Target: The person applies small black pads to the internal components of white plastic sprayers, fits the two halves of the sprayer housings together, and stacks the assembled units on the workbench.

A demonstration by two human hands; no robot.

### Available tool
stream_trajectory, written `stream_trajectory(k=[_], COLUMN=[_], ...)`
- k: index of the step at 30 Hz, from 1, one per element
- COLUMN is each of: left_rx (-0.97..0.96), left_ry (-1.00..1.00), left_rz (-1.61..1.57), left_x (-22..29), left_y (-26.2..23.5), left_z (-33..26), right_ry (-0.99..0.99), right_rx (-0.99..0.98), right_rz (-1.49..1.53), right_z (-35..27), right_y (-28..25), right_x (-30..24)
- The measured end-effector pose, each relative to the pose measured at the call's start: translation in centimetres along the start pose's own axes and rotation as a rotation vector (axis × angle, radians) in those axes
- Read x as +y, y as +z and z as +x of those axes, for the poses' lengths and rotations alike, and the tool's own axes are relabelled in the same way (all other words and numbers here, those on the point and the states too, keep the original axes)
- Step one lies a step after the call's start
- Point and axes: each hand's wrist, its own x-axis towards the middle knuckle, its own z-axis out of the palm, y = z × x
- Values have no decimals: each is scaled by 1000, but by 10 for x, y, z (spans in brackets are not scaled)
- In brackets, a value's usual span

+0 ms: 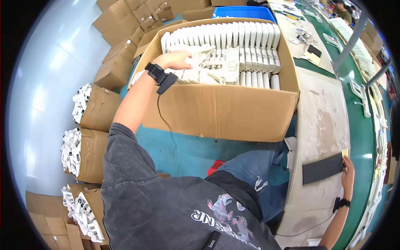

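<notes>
Cardboard box (pixel 216 109): inside, toward its left end, our left hand (pixel 177 61) touches white plastic parts (pixel 225 71), grip unclear; they look light, stiff, best lifted by edges. Right of the box, our right hand (pixel 348 176) touches a black pad (pixel 323 168), clasp unclear.

1. The carton (pixel 214 110) stands ahead of the person, with upright panels (pixel 221 35) in a row along its far side.
2. Loose parts (pixel 227 70) lie on the load in its nearer half.
3. The left hand (pixel 177 60) is inside the carton, toward its left end (contact there is hard to tell).
4. Behind the carton, slightly right, sits a tub (pixel 246 11).
5. Boxes (pixel 93 154) line the left side, with pieces (pixel 71 152) in them.
6. Rightward runs the bench (pixel 316 104), then the belt (pixel 356 141) beyond it.
7. On the bench lies a pad (pixel 321 168), the right hand (pixel 348 175) at its right end.
</notes>
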Motion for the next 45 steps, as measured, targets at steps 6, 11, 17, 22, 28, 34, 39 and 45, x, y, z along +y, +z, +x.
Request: stream_trajectory(k=[6,11,17,22,28,34,39,45], left_rx=[54,-23,119,301,754,1106,1005,886], left_ry=[-103,-113,-133,-99,-156,-298,-211,-154], left_rz=[109,160,193,-38,-326,-1121,-1617,-1668], left_x=[-73,-100,-92,-111,-90,-54,-45,-64], left_y=[-2,26,21,-12,-80,-77,-59,-83], left_z=[50,104,124,76,-27,-166,-187,-161], right_ry=[66,104,-334,-839,-1125,-1369,-1389,-1254], right_rx=[-58,35,-128,-565,-381,178,-150,-85], right_rz=[98,-89,194,309,-461,-287,-359,-457], right_z=[-51,9,159,314,422,461,480,444], right_y=[-17,-37,-39,55,226,324,302,134], right_x=[5,-86,-307,-448,-531,-540,-546,-556])
